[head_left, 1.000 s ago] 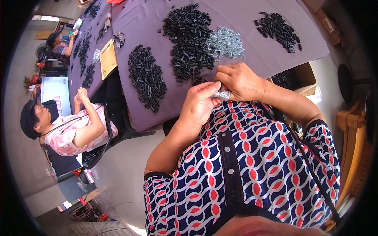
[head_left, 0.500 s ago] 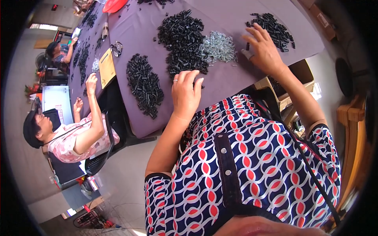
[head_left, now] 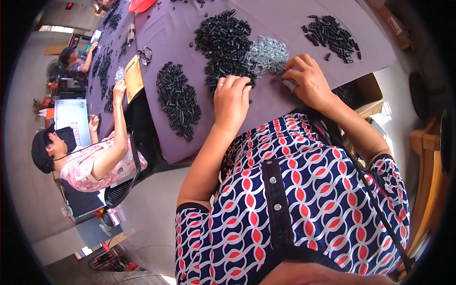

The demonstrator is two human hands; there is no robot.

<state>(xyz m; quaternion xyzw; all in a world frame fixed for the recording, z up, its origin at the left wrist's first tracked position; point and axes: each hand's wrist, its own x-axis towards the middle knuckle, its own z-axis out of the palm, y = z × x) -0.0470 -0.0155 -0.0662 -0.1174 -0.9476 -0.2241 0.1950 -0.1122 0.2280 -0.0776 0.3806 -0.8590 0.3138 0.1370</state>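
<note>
My left hand (head_left: pixel 231 102), with a ring on one finger, reaches the near edge of a large pile of small black cylinders (head_left: pixel 223 42). Its fingers are bent together there, and whatever they grip is hidden. Beside that pile lies a heap of small clear pieces (head_left: pixel 268 54). At the heap's right edge is my right hand (head_left: pixel 311 84), its fingers curled in and pale tape around one of them. I cannot make out what its fingertips hold. Farther right is a smaller pile of black pieces (head_left: pixel 332 38), with one piece lying apart at its near side.
Another black pile (head_left: pixel 178 102) lies to my left on the grey-purple tablecloth (head_left: pixel 152 118). A yellow envelope (head_left: pixel 134 78) and glasses (head_left: pixel 145 55) are beyond it. An open carton (head_left: pixel 365 97) stands below the table's right edge. Two co-workers sit along the left side.
My right hand has moved left from the right-hand black pile to the clear heap, its fingers curling in. My left hand has stayed at the large pile, its fingers drawing closer together.
</note>
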